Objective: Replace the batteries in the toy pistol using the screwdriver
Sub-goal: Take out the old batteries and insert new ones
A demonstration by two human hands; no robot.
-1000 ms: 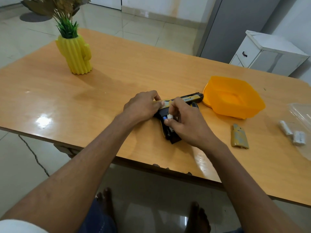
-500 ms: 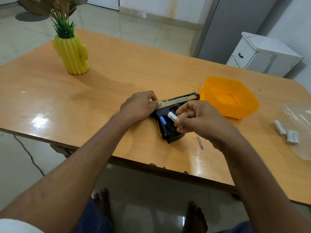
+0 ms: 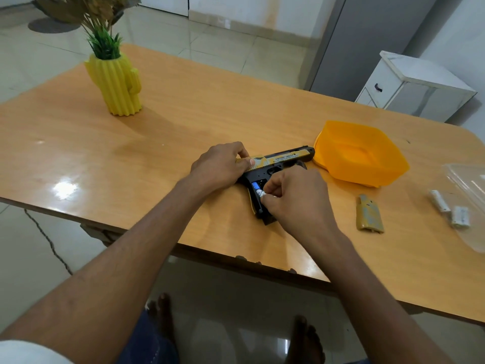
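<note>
The toy pistol lies on its side near the front edge of the tabletop, about midway along it, muzzle toward the orange bowl and almost touching its rim. The person's left hand lies over the rear of the slide, fingers curled around it and pressing it down to the wood. The right hand is over the open grip, thumb and fingers pinching a white battery at the mouth of the compartment, just beside a blue battery already seated there. The battery cover, mottled gold, lies flat on the tabletop to the right of that hand, apart from the pistol. Further right, near the right edge, two white batteries lie close together beside a clear plastic package. A yellow cactus-shaped vase with greenery stands toward the far left corner. Beyond the table's far right corner stands a small white cabinet
</note>
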